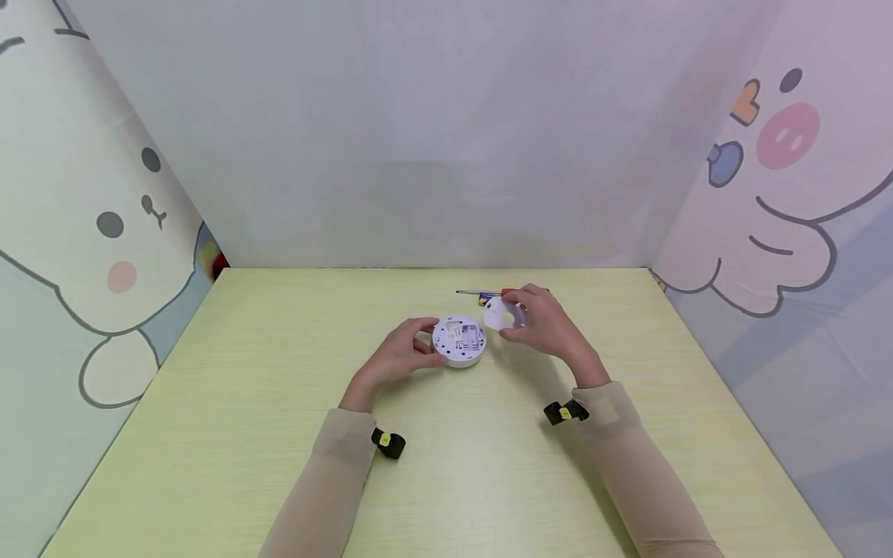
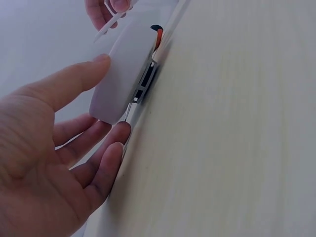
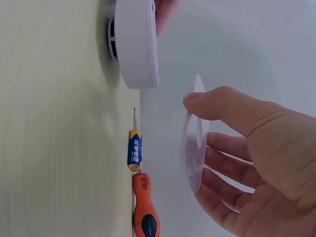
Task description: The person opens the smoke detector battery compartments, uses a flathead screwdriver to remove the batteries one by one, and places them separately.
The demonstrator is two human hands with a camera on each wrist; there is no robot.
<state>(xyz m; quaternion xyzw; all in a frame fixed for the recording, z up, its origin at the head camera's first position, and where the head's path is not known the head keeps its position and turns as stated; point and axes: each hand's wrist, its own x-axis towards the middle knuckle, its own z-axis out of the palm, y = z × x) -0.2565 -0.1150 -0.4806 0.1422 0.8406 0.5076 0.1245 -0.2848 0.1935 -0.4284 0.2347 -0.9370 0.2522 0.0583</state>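
A round white smoke detector [image 1: 458,350] lies back side up, showing its printed label and battery recess. My left hand [image 1: 401,350] grips its left edge between thumb and fingers. In the left wrist view, the detector [image 2: 121,74] has its slotted vent side [image 2: 144,81] facing the table. My right hand [image 1: 547,322] pinches a thin white mounting plate [image 1: 492,314] with a hole in its middle. Seen from the right wrist, the plate [image 3: 192,155] is held tilted between thumb and fingers, apart from the detector [image 3: 134,44].
Behind the plate, a blue and yellow battery [image 3: 134,150] lies beside a screwdriver [image 3: 144,205] with a red-orange handle. The light wood table [image 1: 244,403] meets a pale backdrop [image 1: 418,209] at its far edge. Cartoon-printed panels flank both sides.
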